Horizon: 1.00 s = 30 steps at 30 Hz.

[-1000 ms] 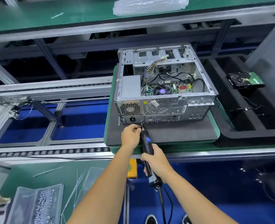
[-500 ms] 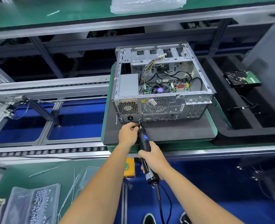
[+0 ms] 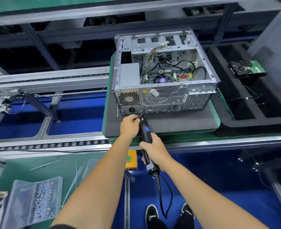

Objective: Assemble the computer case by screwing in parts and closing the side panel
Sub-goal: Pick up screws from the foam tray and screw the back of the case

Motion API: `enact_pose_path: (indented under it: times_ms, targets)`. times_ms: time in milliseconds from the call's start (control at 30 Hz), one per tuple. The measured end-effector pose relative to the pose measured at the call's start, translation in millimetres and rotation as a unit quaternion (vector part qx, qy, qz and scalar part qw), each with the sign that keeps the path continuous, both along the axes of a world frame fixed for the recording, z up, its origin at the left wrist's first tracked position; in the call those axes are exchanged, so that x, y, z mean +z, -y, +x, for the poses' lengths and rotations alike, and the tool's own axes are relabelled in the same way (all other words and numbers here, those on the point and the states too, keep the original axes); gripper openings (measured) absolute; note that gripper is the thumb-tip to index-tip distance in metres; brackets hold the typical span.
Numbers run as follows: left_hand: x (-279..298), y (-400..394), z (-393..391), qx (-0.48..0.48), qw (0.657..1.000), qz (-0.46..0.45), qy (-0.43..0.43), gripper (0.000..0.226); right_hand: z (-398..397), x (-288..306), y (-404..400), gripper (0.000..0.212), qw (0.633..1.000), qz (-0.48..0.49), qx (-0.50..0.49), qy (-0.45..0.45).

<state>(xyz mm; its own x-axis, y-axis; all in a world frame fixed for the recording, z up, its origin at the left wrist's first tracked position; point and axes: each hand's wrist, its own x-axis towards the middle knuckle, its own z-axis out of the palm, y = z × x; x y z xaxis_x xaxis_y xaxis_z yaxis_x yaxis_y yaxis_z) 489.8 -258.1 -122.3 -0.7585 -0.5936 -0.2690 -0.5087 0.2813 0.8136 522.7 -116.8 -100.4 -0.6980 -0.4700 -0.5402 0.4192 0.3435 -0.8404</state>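
**Driver bit at lower rear edge of case**

Open silver metal computer case (image 3: 164, 71) lies on the dark grey foam mat (image 3: 177, 124), its rear face set back from the mat's near edge. Right hand (image 3: 153, 150) grips the black corded electric screwdriver (image 3: 145, 134); left hand (image 3: 130, 125) pinches by its tip. Green conveyor pallet (image 3: 216, 109) underneath, blue floor below. Versus 0.5 s ago: grips unchanged.

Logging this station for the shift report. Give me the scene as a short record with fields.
case: computer case lying open-side up on a dark mat, side panel off
tool: electric screwdriver, tip at the case's lower rear edge
right hand: right hand grips the screwdriver body
left hand: left hand, fingers curled beside the bit
spare part: hard drive in the black tray
screws: bag of screws, lower left
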Motion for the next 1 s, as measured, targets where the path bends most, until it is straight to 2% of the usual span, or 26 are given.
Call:
enact_pose_path:
  times_ms: [700,1000]
  targets:
    - [-2.4,-1.4,2.5,0.010,1.000,0.005,-0.025,0.024,0.5,3.5,2.0,0.030,0.999,0.027,0.005,-0.025]
    - [-2.6,-1.8,2.0,0.009,1.000,0.006,-0.025,0.024,-3.0,7.5,0.3,0.038,1.000,0.018,0.011,0.010]
